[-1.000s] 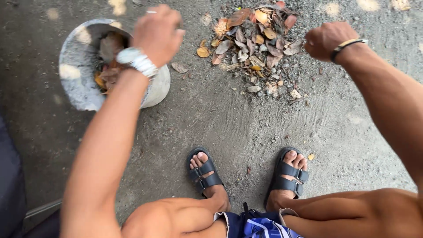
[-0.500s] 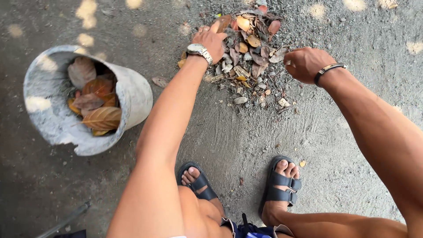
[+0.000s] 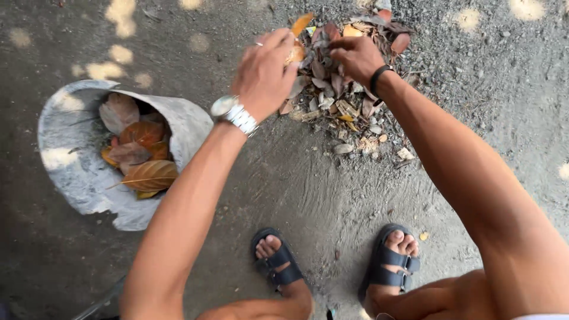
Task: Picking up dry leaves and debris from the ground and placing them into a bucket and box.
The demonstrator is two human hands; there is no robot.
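Nearest the camera, two feet in dark strapped sandals [image 3: 278,266] stand on the grey, gritty ground [image 3: 308,184], with bare knees at the bottom edge. At about nine o'clock a dented, pale grey metal bucket [image 3: 77,178] lies tipped on its side, its mouth showing brown and orange dry leaves inside. Both forearms reach toward twelve o'clock. The left hand [image 3: 264,74], with a silver metal watch [image 3: 234,114] on its wrist, is lifted at the near left edge of the pile, its fingers curled around a few orange and brown leaves. The right hand [image 3: 355,56], with a dark band on its wrist, rests on the heap of dry brown leaves and small stones [image 3: 349,101], fingers bent into it and pinching leaves. The hands are close together, just apart.
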